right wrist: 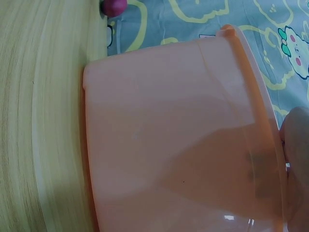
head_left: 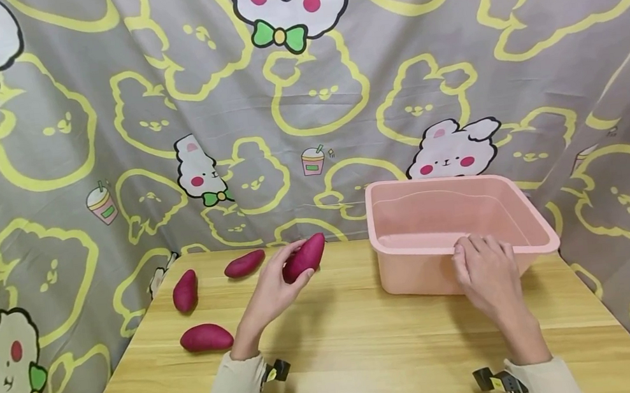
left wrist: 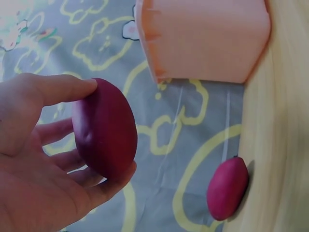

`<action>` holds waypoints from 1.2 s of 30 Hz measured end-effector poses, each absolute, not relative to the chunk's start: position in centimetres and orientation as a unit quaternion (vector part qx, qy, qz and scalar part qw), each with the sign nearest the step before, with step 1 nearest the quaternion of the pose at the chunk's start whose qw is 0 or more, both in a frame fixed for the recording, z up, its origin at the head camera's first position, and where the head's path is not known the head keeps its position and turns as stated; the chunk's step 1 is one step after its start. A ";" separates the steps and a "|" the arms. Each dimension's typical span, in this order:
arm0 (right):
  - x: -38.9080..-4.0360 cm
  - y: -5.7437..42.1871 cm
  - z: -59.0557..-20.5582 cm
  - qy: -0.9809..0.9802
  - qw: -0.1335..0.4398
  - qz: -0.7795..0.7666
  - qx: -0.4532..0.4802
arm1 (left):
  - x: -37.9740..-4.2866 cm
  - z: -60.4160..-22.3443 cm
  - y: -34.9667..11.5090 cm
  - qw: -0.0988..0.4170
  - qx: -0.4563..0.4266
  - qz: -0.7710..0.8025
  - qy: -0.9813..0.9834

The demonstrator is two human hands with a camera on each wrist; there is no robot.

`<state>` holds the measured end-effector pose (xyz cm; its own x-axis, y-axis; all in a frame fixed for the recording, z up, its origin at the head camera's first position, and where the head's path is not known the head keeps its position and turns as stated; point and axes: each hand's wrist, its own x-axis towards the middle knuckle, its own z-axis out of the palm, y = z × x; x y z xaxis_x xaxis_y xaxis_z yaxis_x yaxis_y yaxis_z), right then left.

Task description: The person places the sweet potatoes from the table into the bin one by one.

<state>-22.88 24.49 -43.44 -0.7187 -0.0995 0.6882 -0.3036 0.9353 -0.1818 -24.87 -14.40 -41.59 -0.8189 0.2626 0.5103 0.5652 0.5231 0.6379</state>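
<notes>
My left hand (head_left: 278, 283) holds a purple sweet potato (head_left: 305, 258) above the table, thumb and fingers around its sides. From the left wrist view, the same sweet potato (left wrist: 106, 128) is gripped at its two ends, its broad face showing. On the right, my right hand (head_left: 486, 268) grips the near rim of a pink plastic tub (head_left: 415, 272), fingers curled over the edge. The right wrist view shows the tub's side wall (right wrist: 145, 130) close up, with part of the hand (right wrist: 295, 140) at the rim.
Three more sweet potatoes lie at the table's left: one near the back edge (head_left: 244, 264), one at the far left (head_left: 185, 292), one closer to me (head_left: 206, 337). A grey cartoon-print curtain (head_left: 335, 111) hangs right behind the wooden table (head_left: 366, 357).
</notes>
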 end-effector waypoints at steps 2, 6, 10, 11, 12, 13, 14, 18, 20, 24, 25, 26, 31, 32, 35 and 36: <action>-22.9 24.5 -43.4 -0.915 0.361 0.141 0.113 | -24.9 -41.4 -14.2 0.180 -0.245 -0.434 -0.848; -22.9 24.6 -43.5 -0.913 0.365 0.141 0.117 | -24.8 -41.0 -13.8 0.174 -0.241 -0.451 -0.842; -22.9 24.6 -43.5 -0.912 0.365 0.144 0.117 | -24.8 -40.8 -13.3 0.169 -0.237 -0.459 -0.839; -22.9 24.6 -43.5 -0.913 0.364 0.144 0.116 | -24.8 -40.8 -13.2 0.170 -0.238 -0.461 -0.838; -22.9 24.6 -43.6 -0.913 0.363 0.143 0.115 | -24.8 -40.8 -13.1 0.172 -0.240 -0.462 -0.837; -22.9 24.6 -43.6 -0.914 0.362 0.143 0.114 | -24.9 -40.8 -13.0 0.174 -0.242 -0.463 -0.835; -22.9 24.6 -43.6 -0.915 0.360 0.143 0.114 | -24.9 -40.9 -12.8 0.176 -0.244 -0.464 -0.833; -22.9 24.6 -43.7 -0.916 0.357 0.141 0.112 | -25.0 -40.9 -12.2 0.183 -0.247 -0.475 -0.825; -22.9 24.6 -43.7 -0.916 0.359 0.142 0.112 | -25.1 -40.9 -11.9 0.186 -0.243 -0.479 -0.822; -23.0 24.6 -43.7 -0.914 0.363 0.143 0.114 | -25.2 -40.9 -11.1 0.194 -0.230 -0.490 -0.818; -23.0 24.6 -43.6 -0.914 0.363 0.143 0.114 | -25.2 -40.8 -10.9 0.194 -0.229 -0.494 -0.816; -23.0 24.6 -43.6 -0.914 0.363 0.143 0.114 | -25.2 -40.8 -10.8 0.195 -0.228 -0.498 -0.814; -23.0 24.6 -43.6 -0.914 0.362 0.143 0.112 | -25.3 -40.5 -10.0 0.198 -0.237 -0.511 -0.802; -23.0 24.7 -43.7 -0.915 0.362 0.142 0.112 | -25.3 -40.5 -9.8 0.199 -0.241 -0.512 -0.800; -23.0 24.7 -43.7 -0.914 0.362 0.143 0.112 | -25.4 -40.4 -9.5 0.196 -0.247 -0.517 -0.795; -23.0 24.7 -43.7 -0.914 0.362 0.143 0.113 | -25.5 -40.5 -9.5 0.196 -0.247 -0.517 -0.796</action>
